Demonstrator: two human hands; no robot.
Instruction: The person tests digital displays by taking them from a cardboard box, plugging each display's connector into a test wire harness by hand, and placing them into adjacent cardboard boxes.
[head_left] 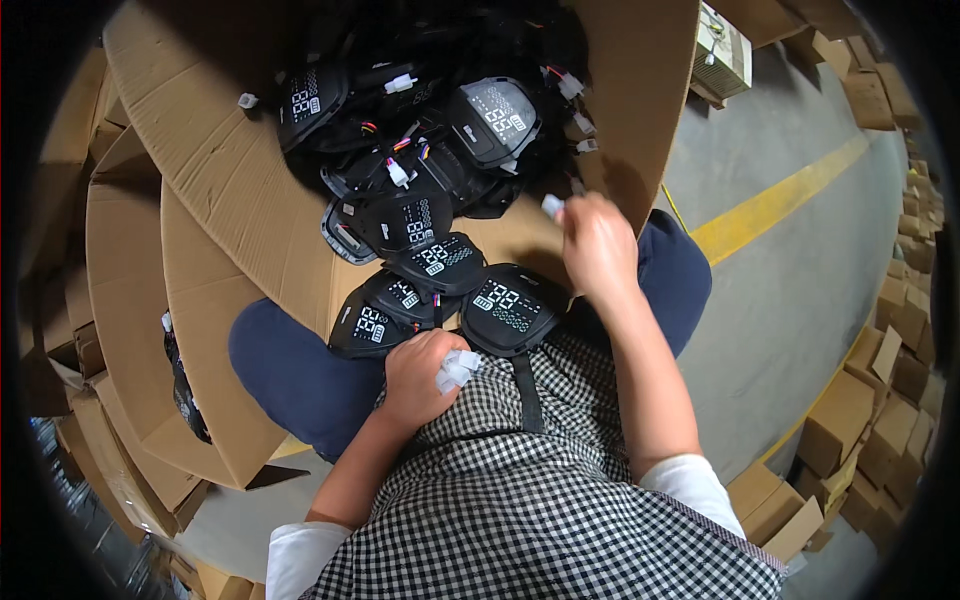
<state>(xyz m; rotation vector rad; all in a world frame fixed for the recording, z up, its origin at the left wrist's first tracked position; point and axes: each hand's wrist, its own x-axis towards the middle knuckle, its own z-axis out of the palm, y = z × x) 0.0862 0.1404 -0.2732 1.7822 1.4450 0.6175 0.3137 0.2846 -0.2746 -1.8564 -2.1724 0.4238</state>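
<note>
Connector point(553, 205) points leftward; right grip point(600, 246) holds it

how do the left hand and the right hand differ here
The left hand is low, over the checked apron; the right hand is farther forward, near the right side of the cardboard box. The left hand holds a bunch of white plastic pieces; the right hand shows just one white piece at its fingertips. Both are bare.
</note>
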